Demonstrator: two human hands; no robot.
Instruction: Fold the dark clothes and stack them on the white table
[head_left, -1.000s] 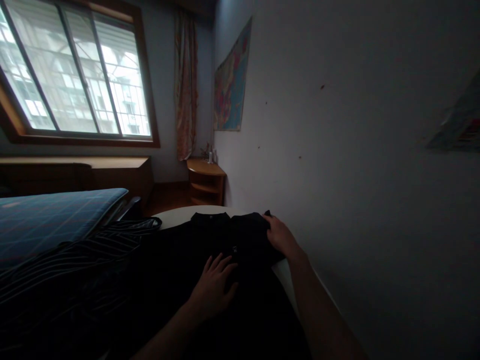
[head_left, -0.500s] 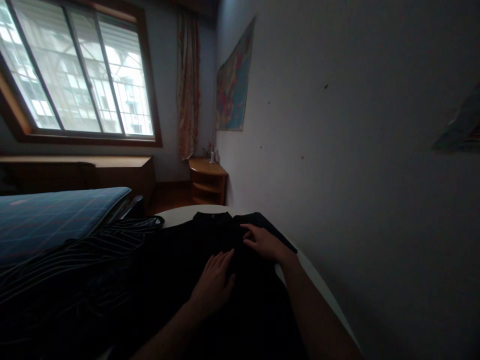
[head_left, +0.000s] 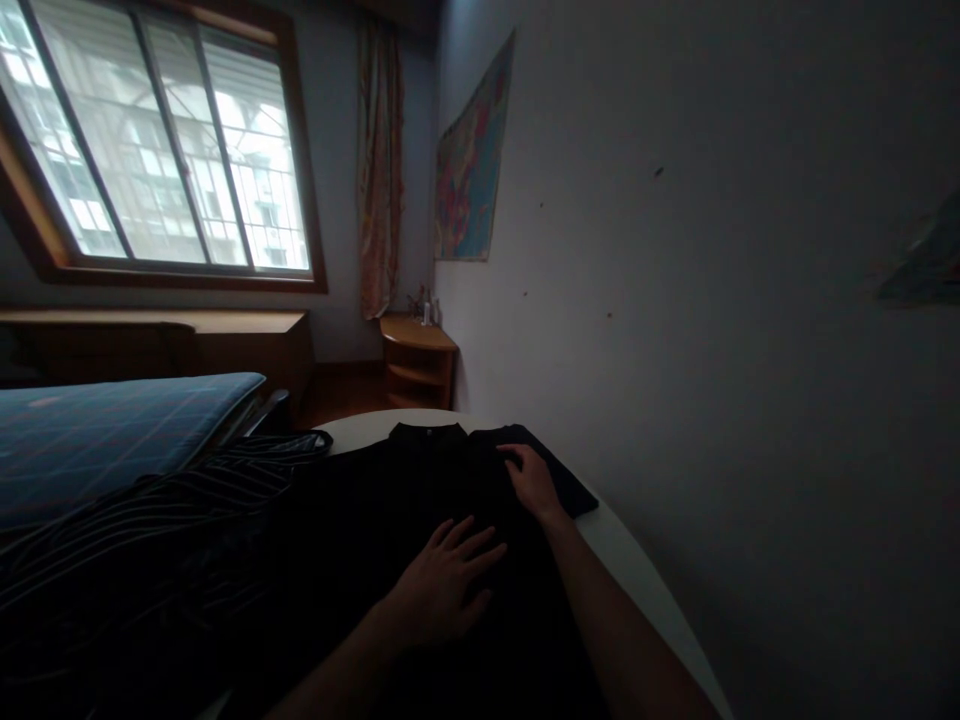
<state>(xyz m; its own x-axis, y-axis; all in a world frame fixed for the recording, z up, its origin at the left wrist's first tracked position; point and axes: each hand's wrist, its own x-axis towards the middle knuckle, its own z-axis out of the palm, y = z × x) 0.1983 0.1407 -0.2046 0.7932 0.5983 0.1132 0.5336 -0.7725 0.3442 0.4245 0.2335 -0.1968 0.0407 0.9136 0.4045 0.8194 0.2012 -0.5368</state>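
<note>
A black collared shirt (head_left: 367,500) lies spread on a round white table (head_left: 645,560), its collar at the far edge. My left hand (head_left: 446,580) rests palm down over the middle of the shirt, fingers spread. Farther off, my right hand (head_left: 534,482) is on the shirt near its right shoulder, fingers bent and the thumb apart from them; I see no cloth gripped there. The shirt's lower part is too dark to make out.
Dark striped cloth (head_left: 187,500) lies left of the shirt, beside a blue plaid mattress (head_left: 135,415). The wall (head_left: 675,400) runs close along the table's right side. A small corner shelf (head_left: 416,335) stands beyond the table, below a curtain (head_left: 381,180).
My left hand has slid slightly right and nearer to me, its fingers spreading wider. My right hand has shifted a little to the right along the shoulder, and its wrist has turned.
</note>
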